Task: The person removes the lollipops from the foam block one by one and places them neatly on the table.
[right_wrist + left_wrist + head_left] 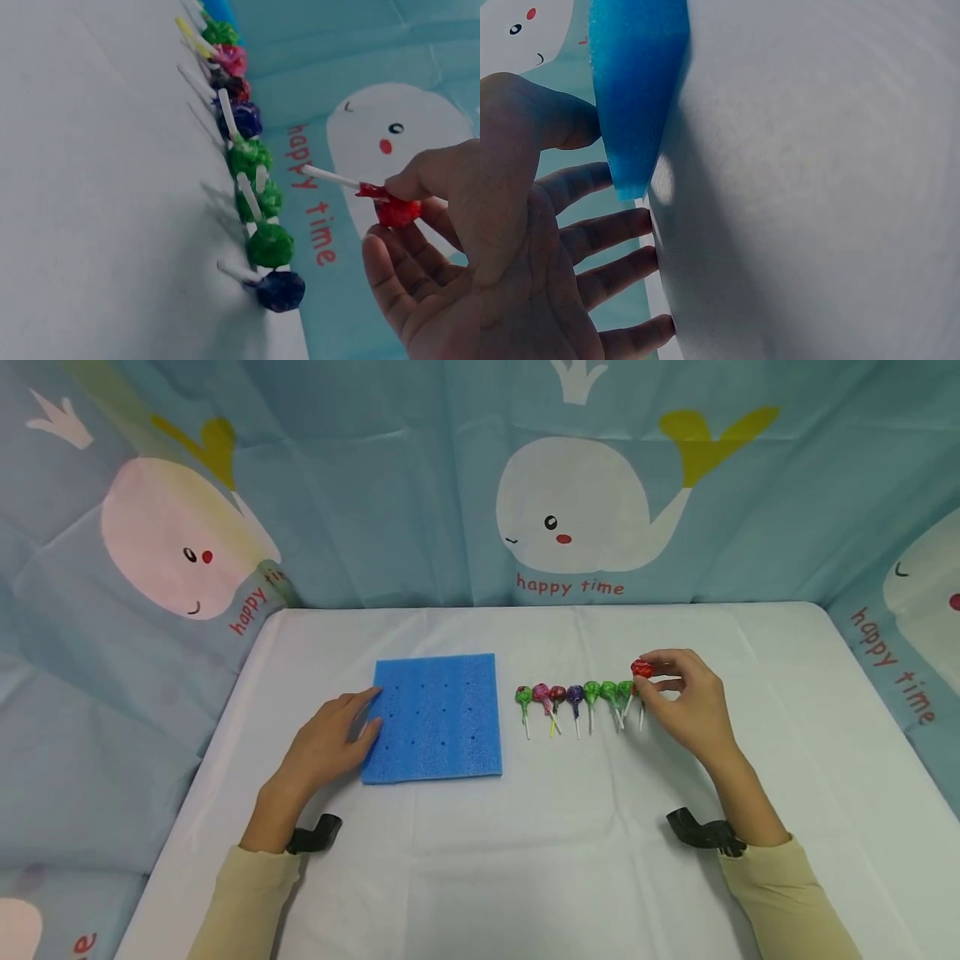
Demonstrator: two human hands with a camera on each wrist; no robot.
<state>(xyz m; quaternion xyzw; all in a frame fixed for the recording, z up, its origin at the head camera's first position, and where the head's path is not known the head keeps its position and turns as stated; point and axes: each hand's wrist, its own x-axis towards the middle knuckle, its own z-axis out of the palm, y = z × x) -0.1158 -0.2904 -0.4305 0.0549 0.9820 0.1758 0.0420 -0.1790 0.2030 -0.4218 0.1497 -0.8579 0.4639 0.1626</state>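
My right hand (688, 702) pinches a red-wrapped lollipop (397, 212) by its head between thumb and fingers. It is raised above the right end of a row of lollipops; its white stick (330, 177) points away from the fingers. In that row lie several wrapped lollipops: a pink one (542, 693), a purple one (575, 694), a green one (592, 691) and a dark blue one (281, 291) among them. My left hand (324, 741) rests at the left edge of a blue foam board (442, 756) with small holes, thumb and fingertips touching it, fingers loosely extended.
A white cloth (525, 852) covers the table under everything. Behind the table and along its sides hangs a blue curtain (390, 527) with whale prints. Black wrist mounts (315, 834) are strapped beside both sleeves.
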